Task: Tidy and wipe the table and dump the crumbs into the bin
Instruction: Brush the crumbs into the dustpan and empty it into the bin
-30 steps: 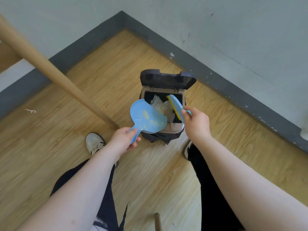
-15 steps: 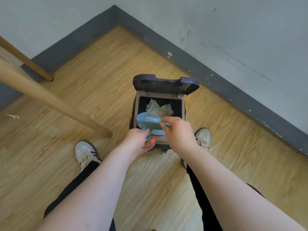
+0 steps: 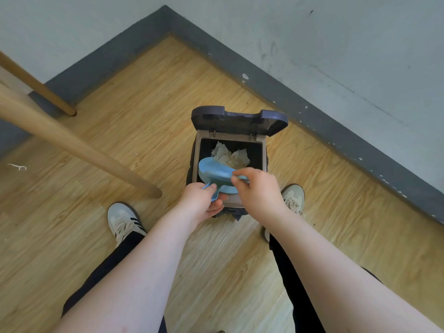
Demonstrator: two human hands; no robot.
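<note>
A small brown bin (image 3: 263, 150) stands on the wooden floor with its dark lid (image 3: 239, 120) flipped up and crumpled white paper (image 3: 229, 155) inside. My left hand (image 3: 200, 203) grips the handle of a light blue dustpan (image 3: 213, 171), which is tipped over the bin's opening with its underside toward me. My right hand (image 3: 258, 189) holds the blue brush handle (image 3: 241, 177) against the pan, right above the bin; the brush head is hidden behind the pan and my fingers.
Two slanted wooden table legs (image 3: 79, 150) cross the left side of the floor. A grey wall with a dark skirting board (image 3: 336, 133) runs behind the bin. My shoes (image 3: 123, 219) stand on either side of the bin. A small white scrap (image 3: 18, 167) lies far left.
The dustpan went from held flat with crumbs showing to tipped over the bin opening. My right hand brought the brush onto the pan. My view moved closer over the bin.
</note>
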